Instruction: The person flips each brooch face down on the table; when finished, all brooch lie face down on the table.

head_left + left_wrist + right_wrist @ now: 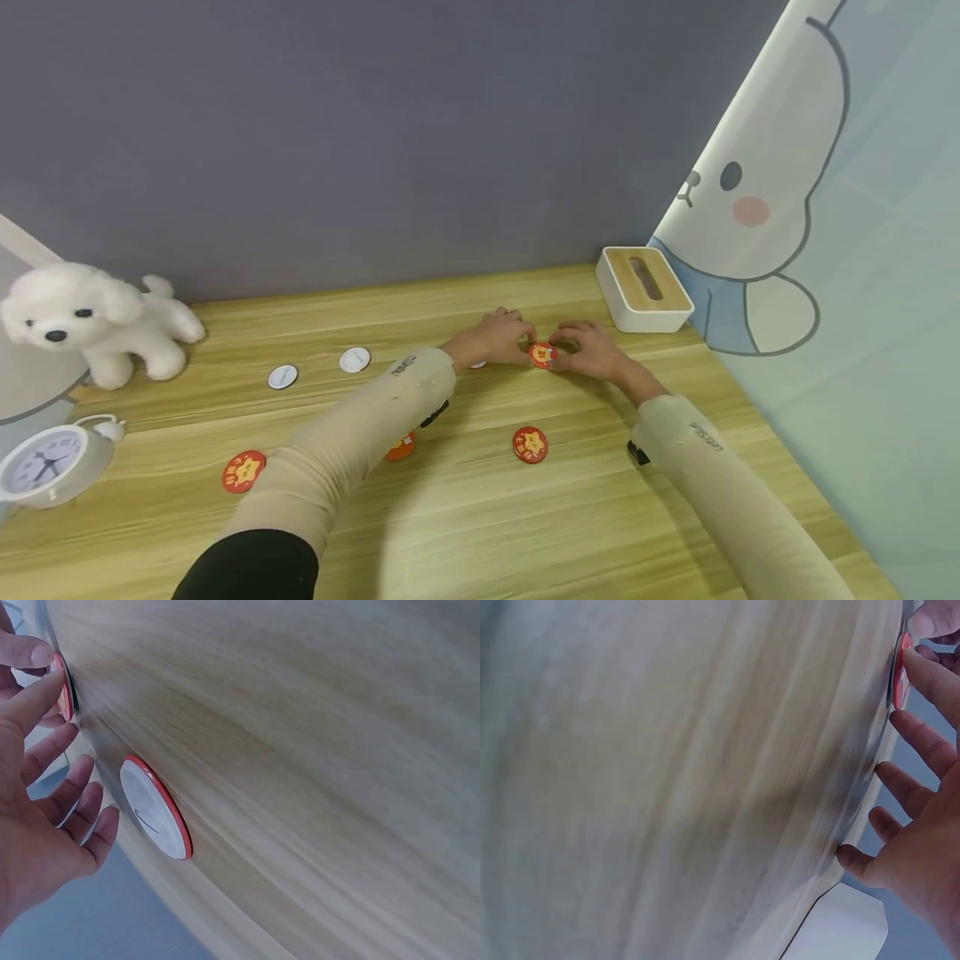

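Between the left hand (498, 336) and the right hand (588, 350), a round, red-faced disc (542, 355) is pinched at opposite edges, toward the far side of the pale wooden surface (465, 533). Its turning or placing seems in hand; an even, flat release is probably called for. White-faced round discs (355, 360) are set leftward, yellow-starred red discs (530, 445) nearer.

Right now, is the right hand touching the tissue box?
Apart. The head view shows a strip of bare tabletop between the right hand and the tissue box.
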